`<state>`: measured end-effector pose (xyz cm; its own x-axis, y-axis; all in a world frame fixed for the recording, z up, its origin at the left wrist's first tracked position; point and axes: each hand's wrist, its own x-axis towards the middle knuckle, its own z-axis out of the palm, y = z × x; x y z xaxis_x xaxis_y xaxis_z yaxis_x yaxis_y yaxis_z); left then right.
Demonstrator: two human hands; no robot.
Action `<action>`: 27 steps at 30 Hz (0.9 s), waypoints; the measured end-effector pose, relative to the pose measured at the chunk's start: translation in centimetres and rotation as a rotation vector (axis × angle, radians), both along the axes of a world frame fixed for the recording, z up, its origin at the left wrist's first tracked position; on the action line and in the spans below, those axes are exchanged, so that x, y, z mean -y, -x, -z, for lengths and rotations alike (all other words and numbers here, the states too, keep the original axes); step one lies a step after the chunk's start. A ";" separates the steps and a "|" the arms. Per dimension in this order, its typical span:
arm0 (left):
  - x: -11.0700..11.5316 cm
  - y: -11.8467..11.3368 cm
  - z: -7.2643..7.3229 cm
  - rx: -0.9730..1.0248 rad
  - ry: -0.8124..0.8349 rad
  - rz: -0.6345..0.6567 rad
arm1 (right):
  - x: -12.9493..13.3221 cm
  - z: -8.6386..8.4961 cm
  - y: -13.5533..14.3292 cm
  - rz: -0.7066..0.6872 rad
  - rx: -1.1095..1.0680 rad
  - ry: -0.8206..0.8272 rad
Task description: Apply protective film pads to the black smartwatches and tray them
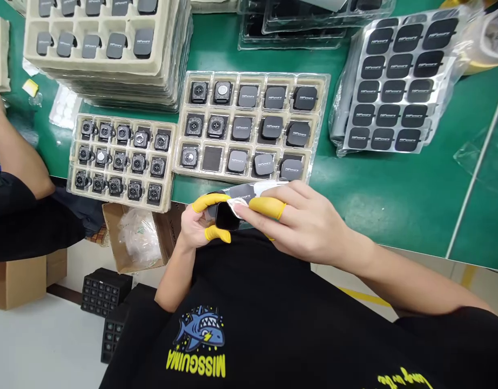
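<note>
My left hand (196,224), with yellow finger cots, grips a smartwatch body (225,217) by its edges, its black glossy screen facing up. My right hand (301,216), also wearing yellow finger cots, pinches a crumpled white wipe (236,203) against the screen's upper right corner. Just behind the watch shows a strip with a dark grey HiFuture sticker (241,190); which hand holds it I cannot tell. Beyond my hands a tray (251,77) carries several watches, some face down, others under HiFuture stickers. One of its pockets (212,159) has no watch in it.
To the left lies another tray (121,120) of face-down watches, before a tall tray stack (176,59). Sheets of HiFuture stickers (392,86) lie at right, near tape rolls (494,35). A co-worker's arm (20,151) reaches in at left. Below stands a cardboard box (163,237).
</note>
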<state>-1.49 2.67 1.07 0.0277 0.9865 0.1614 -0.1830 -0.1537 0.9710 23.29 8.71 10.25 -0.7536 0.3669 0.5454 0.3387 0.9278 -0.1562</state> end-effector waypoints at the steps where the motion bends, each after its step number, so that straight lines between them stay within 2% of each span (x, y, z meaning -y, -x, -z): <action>1: 0.0 -0.1 0.0 -0.011 0.000 -0.007 | 0.0 0.0 0.1 -0.014 0.006 -0.009; 8: 0.3 -0.2 -0.2 -0.039 0.002 0.000 | 0.9 0.4 0.5 -0.169 -0.024 0.086; 15: 0.1 0.0 -0.2 -0.042 -0.025 -0.032 | 0.7 0.8 0.3 -0.012 -0.039 -0.038; 21: 0.0 -0.2 -0.1 -0.046 0.006 0.003 | 1.2 0.2 0.3 -0.159 -0.047 0.044; 27: 0.3 -0.4 -0.1 -0.044 0.020 0.023 | 0.4 0.6 0.4 -0.014 -0.018 -0.085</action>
